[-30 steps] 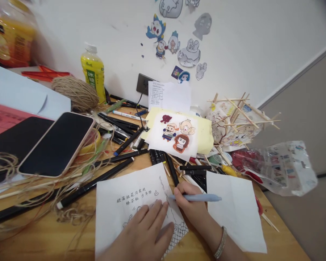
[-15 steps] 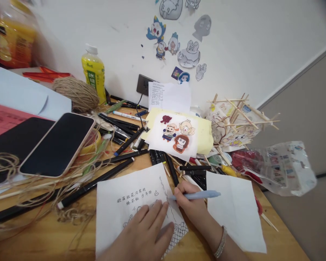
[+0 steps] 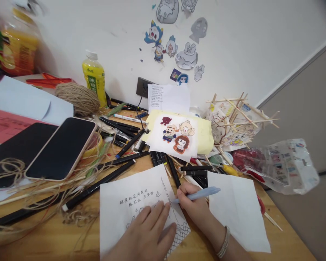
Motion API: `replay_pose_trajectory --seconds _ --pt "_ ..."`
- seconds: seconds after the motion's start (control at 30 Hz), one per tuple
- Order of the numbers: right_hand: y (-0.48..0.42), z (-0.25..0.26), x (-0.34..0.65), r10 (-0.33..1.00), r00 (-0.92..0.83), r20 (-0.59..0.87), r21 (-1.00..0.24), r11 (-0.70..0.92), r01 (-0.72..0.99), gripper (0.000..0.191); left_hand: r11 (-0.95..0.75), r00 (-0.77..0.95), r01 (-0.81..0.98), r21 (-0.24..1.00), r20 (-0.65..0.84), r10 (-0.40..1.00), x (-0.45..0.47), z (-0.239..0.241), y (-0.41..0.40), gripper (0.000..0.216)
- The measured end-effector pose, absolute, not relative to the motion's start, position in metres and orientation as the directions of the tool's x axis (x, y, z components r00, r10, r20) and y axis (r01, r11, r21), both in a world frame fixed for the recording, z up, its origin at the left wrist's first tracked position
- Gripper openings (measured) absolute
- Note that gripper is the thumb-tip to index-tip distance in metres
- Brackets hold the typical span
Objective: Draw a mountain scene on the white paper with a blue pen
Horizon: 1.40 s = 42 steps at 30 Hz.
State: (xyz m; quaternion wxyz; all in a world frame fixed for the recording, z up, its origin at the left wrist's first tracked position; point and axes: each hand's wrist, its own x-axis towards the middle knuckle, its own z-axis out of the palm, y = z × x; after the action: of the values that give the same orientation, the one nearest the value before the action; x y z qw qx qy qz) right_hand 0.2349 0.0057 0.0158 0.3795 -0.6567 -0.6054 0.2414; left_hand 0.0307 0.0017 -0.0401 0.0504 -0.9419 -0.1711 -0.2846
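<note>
My right hand (image 3: 192, 203) is closed around a light blue pen (image 3: 202, 193), its tip at the wavy line along the right side of a white sheet of paper (image 3: 112, 206). That sheet carries handwritten characters, line drawings and a crosshatched patch at its lower right corner. My left hand (image 3: 149, 232) lies flat on the paper with fingers stretched out, covering part of the drawing. A second, blank white sheet (image 3: 237, 214) lies to the right, partly behind my right wrist.
Many black markers (image 3: 100, 185) and loose twine (image 3: 76, 215) clutter the wooden table. A phone (image 3: 62, 148) lies at left, near a yellow bottle (image 3: 93, 78) and a twine ball (image 3: 77, 98). Sticker drawings (image 3: 176, 139) lie behind the paper; a stick-and-paper lantern (image 3: 236, 123) stands at right.
The view has shifted slightly, so most table things sit a little lower and to the right. The pen is tilted a bit more steeply; both hands stay at the same sheet.
</note>
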Motion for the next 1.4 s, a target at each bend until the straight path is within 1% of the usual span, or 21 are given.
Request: replay_pose_trajectory --seconds 0.1,0.2,0.3,0.47,0.57,0.67,0.7,0.73,0.77,0.8,0.87,0.97,1.0,1.1,1.27,1.4 --pt "0.003 0.015 0.236 0.978 0.146 0.152 -0.798 0.034 0.601 0.034 -0.935 0.794 0.354 0.010 0.526 0.306 0.031 -0.045 0.002 0.045" --pt "0.000 0.016 0.236 0.979 0.132 0.157 -0.785 0.043 0.618 0.035 -0.926 0.764 0.378 0.002 0.564 0.313 0.031 -0.048 0.003 0.042" --pt "0.000 0.018 0.235 0.982 0.106 0.155 -0.764 0.051 0.643 0.036 -0.920 0.746 0.392 0.009 0.583 0.323 0.032 -0.047 0.004 0.044" --pt "0.002 0.020 0.233 0.981 0.093 0.168 -0.718 0.057 0.693 0.037 -0.926 0.800 0.375 0.043 0.490 0.347 0.031 -0.046 0.003 0.049" --pt "0.002 0.021 0.232 0.978 0.103 0.181 -0.715 0.059 0.697 0.036 -0.930 0.820 0.360 0.067 0.452 0.350 0.029 -0.039 0.003 0.053" --pt "0.002 0.021 0.231 0.976 0.108 0.187 -0.711 0.059 0.701 0.033 -0.932 0.831 0.353 0.080 0.431 0.351 0.025 -0.027 0.003 0.048" --pt "0.002 0.020 0.231 0.976 0.109 0.188 -0.711 0.058 0.700 0.032 -0.925 0.843 0.369 0.092 0.386 0.374 0.024 -0.025 0.003 0.047" --pt "0.002 0.020 0.231 0.975 0.113 0.189 -0.715 0.058 0.697 0.032 -0.925 0.847 0.369 0.089 0.379 0.373 0.024 -0.025 0.003 0.046" --pt "0.002 0.019 0.230 0.975 0.117 0.188 -0.722 0.057 0.690 0.032 -0.921 0.842 0.378 0.097 0.378 0.386 0.024 -0.026 0.003 0.046" --pt "0.002 0.019 0.230 0.975 0.123 0.186 -0.730 0.054 0.681 0.033 -0.932 0.836 0.351 0.086 0.420 0.353 0.025 -0.027 0.003 0.048" --pt "0.002 0.017 0.230 0.975 0.131 0.177 -0.753 0.049 0.656 0.033 -0.932 0.830 0.353 0.083 0.432 0.353 0.026 -0.030 0.003 0.050" --pt "0.002 0.016 0.231 0.977 0.133 0.169 -0.774 0.048 0.632 0.034 -0.929 0.816 0.361 0.081 0.455 0.357 0.025 -0.021 0.003 0.043" --pt "0.002 0.015 0.231 0.978 0.132 0.164 -0.773 0.045 0.633 0.034 -0.921 0.822 0.380 0.090 0.424 0.380 0.024 -0.015 0.002 0.041" --pt "0.001 0.014 0.232 0.982 0.135 0.131 -0.764 0.014 0.645 0.034 -0.919 0.824 0.383 0.090 0.417 0.384 0.022 -0.005 0.002 0.040" --pt "0.001 0.012 0.234 0.982 0.144 0.123 -0.759 -0.001 0.651 0.033 -0.935 0.839 0.345 0.075 0.423 0.344 0.026 -0.027 0.004 0.049" --pt "0.001 0.012 0.234 0.984 0.156 0.090 -0.760 -0.034 0.649 0.033 -0.935 0.838 0.345 0.079 0.424 0.345 0.027 -0.043 0.004 0.049"
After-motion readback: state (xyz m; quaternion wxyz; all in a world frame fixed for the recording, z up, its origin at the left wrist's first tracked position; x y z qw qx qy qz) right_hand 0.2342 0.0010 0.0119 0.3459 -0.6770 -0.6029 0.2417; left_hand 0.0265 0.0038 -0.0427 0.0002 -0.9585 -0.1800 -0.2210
